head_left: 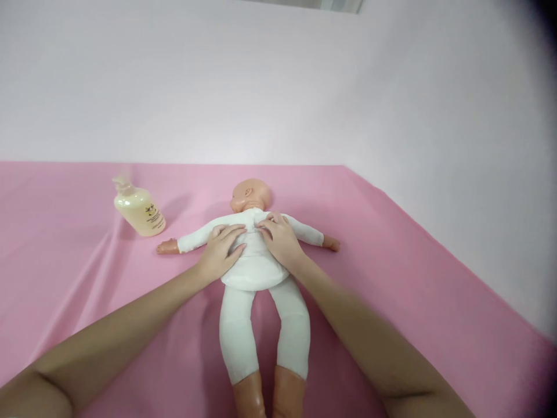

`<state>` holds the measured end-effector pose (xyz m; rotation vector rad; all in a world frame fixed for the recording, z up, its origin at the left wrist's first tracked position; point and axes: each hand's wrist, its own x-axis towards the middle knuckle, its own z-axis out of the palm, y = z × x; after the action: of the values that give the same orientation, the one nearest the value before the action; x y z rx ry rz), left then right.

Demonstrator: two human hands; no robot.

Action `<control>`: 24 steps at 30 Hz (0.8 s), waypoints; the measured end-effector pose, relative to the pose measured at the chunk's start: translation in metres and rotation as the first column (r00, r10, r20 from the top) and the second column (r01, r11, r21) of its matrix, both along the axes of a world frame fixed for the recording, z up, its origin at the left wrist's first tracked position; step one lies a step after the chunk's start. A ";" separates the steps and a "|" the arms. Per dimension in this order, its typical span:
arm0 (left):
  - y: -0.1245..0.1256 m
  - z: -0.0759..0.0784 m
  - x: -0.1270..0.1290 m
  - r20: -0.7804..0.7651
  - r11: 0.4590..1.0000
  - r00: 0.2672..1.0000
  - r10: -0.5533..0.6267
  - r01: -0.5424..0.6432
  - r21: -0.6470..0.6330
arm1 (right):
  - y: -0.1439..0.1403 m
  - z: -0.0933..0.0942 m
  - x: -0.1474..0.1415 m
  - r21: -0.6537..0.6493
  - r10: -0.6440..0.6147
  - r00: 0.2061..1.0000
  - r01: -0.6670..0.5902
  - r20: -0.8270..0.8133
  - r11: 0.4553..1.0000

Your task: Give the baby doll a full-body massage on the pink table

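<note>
A baby doll [256, 277] with a white cloth body lies stretched out, its bald head [256, 191] at the far end and turned to the left. Its arms reach out to both sides, and its feet run off the bottom edge of the view. On the left side of the doll's torso rests my left hand [220, 249], open, thumb apart from the fingers. My right hand [281, 238] lies on the upper right of the torso, open with its fingers bent and their tips touching the cloth near the middle seam. Neither hand holds anything that I can see.
A pump bottle [141, 212] of pale yellow liquid with a dark printed label stands to the left, beyond the doll's left-lying hand. Pink cloth [369, 249] covers the table, creased at the left. A white wall [261, 87] rises behind its far edge.
</note>
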<state>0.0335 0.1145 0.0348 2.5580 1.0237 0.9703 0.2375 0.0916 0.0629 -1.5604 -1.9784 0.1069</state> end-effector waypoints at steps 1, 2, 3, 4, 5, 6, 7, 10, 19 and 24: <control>0.001 -0.001 -0.001 -0.002 1.000 1.000 0.007 -0.007 0.005 | 0.000 -0.002 0.000 0.025 -0.010 1.000 0.010 -0.012 1.000; 0.002 -0.003 -0.001 -0.004 1.000 1.000 0.010 -0.010 0.005 | 0.000 -0.003 0.000 0.040 -0.008 1.000 0.009 -0.022 0.999; 0.003 -0.004 -0.002 -0.008 1.000 1.000 0.008 -0.008 -0.002 | 0.000 -0.004 -0.001 0.046 -0.001 1.000 0.002 -0.030 0.999; 0.005 -0.006 -0.002 -0.012 1.000 1.000 0.004 -0.005 -0.014 | 0.000 -0.004 -0.001 0.043 0.008 0.999 -0.006 -0.037 0.999; 0.006 -0.008 -0.002 -0.017 1.000 1.000 0.000 -0.001 -0.029 | 0.000 -0.004 0.000 0.035 0.010 0.999 -0.009 -0.042 0.999; 0.007 -0.009 -0.002 -0.019 0.999 1.000 -0.003 0.002 -0.045 | 0.000 -0.004 0.000 0.023 0.004 0.999 -0.003 -0.046 1.000; 0.007 -0.011 -0.002 -0.016 0.998 1.000 -0.003 0.002 -0.058 | 0.001 -0.004 0.000 0.010 -0.010 0.999 0.011 -0.051 1.000; 0.008 -0.015 -0.001 0.014 0.995 0.999 0.035 -0.034 -0.096 | 0.004 -0.005 0.001 -0.045 -0.086 0.994 0.083 -0.072 0.996; 0.008 -0.014 -0.001 0.080 0.995 0.996 0.028 -0.020 -0.102 | 0.001 0.001 0.001 -0.137 -0.120 0.991 0.127 0.057 0.982; -0.001 0.001 -0.002 0.176 0.996 0.981 -0.086 0.080 0.045 | -0.014 0.022 0.001 -0.228 -0.024 0.983 0.066 0.182 0.971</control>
<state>0.0316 0.1130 0.0358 2.4681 0.8509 1.1805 0.2381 0.0775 0.0852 -1.8189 -2.1293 0.1933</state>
